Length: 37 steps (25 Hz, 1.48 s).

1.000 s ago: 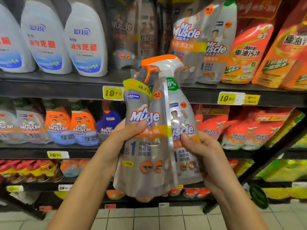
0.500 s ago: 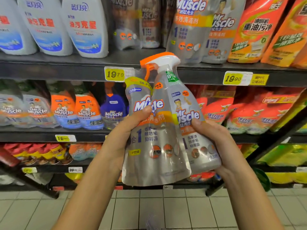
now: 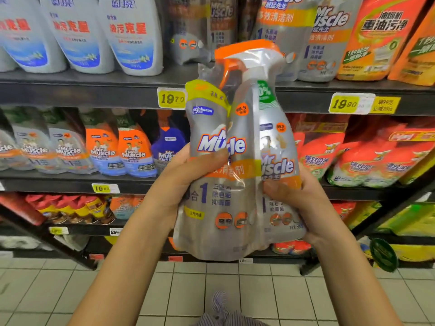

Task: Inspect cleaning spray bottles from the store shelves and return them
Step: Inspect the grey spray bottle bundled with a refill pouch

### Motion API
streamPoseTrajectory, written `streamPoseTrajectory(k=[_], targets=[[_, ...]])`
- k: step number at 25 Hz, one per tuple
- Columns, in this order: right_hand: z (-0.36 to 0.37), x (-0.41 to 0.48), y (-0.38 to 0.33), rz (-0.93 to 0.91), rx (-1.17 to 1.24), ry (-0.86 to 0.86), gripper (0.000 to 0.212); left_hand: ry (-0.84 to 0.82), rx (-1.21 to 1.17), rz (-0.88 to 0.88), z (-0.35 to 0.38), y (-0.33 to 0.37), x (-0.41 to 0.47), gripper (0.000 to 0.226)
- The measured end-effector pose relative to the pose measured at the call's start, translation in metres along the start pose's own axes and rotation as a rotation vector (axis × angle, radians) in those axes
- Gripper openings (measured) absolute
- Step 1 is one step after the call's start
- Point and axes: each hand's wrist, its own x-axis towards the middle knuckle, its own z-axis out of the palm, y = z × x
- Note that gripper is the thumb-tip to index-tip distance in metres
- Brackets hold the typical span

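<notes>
A clear-wrapped pack [image 3: 237, 189] is held upright in the air just right of the yellow 19.70 tag [image 3: 171, 98] — a grey spray bottle [image 3: 277, 147] with an orange trigger, and a refill pouch [image 3: 207, 128] touching its left side. The trigger sits above the tag's level and the base well below it. The left hand [image 3: 181, 184], below and right of the tag, grips the pouch, with the thumb pressed across the printed front and the fingers hidden behind. The right hand [image 3: 306, 208], farther right of the tag, grips the bottle's lower body, thumb across the label and fingers curled round the back. White bottles [image 3: 131, 36] stand on the shelf [image 3: 70, 95] up and left of the tag — tiled floor [image 3: 188, 290] lies far below it.
</notes>
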Motion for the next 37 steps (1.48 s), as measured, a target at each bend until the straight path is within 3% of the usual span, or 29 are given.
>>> streamPoseTrajectory(k=[2, 3, 4, 7, 10, 13, 17, 20, 23, 26, 29, 32, 33, 35, 37], targets=[[-0.001, 0.001, 0.005, -0.076, 0.016, 0.036, 0.046, 0.029, -0.041, 0.029, 0.004, 0.0, 0.007, 0.071], [-0.002, 0.001, 0.007, -0.099, 0.016, 0.072, 0.046, -0.021, -0.128, 0.124, 0.006, 0.001, 0.003, 0.047], [-0.004, 0.001, 0.008, -0.121, 0.015, 0.099, 0.047, -0.051, -0.188, 0.216, 0.005, 0.002, 0.001, 0.04], [-0.008, 0.0, 0.011, -0.195, 0.001, 0.152, 0.052, -0.071, -0.098, 0.33, 0.001, -0.008, -0.014, 0.064], [-0.01, 0.001, 0.008, -0.251, 0.028, 0.191, 0.055, -0.046, -0.052, 0.293, 0.012, -0.018, -0.022, 0.079], [-0.009, 0.002, -0.001, -0.21, 0.017, 0.226, 0.051, 0.117, -0.048, 0.266, 0.026, -0.021, -0.024, 0.07], [-0.003, -0.001, -0.01, -0.092, 0.045, 0.255, 0.035, 0.166, -0.063, 0.301, 0.027, -0.013, -0.022, 0.05], [0.0, -0.002, -0.029, -0.012, 0.121, 0.152, 0.023, 0.168, -0.174, 0.271, 0.022, -0.008, -0.018, 0.04], [0.007, -0.002, -0.048, 0.007, 0.181, 0.127, 0.022, 0.11, -0.354, 0.271, 0.011, -0.003, -0.008, 0.035], [0.021, 0.004, -0.056, -0.033, 0.192, 0.051, 0.026, 0.105, -0.38, 0.262, 0.008, 0.006, 0.002, 0.028], [0.029, 0.012, -0.061, -0.135, 0.145, 0.077, 0.034, 0.234, -0.156, 0.265, 0.006, 0.013, 0.005, 0.036], [0.033, 0.016, -0.058, -0.281, 0.039, 0.137, 0.034, 0.591, 0.429, 0.433, -0.002, 0.019, -0.002, 0.055], [0.036, 0.017, -0.055, -0.329, -0.019, 0.135, 0.04, 0.609, 0.556, 0.512, 0.002, 0.023, -0.006, 0.051], [0.044, 0.018, -0.05, -0.398, -0.13, 0.079, 0.055, 0.433, 0.471, 0.56, 0.016, 0.031, -0.01, 0.053], [0.051, 0.013, -0.043, -0.42, -0.256, -0.009, 0.068, 0.166, 0.085, 0.463, 0.031, 0.034, -0.009, 0.085]])
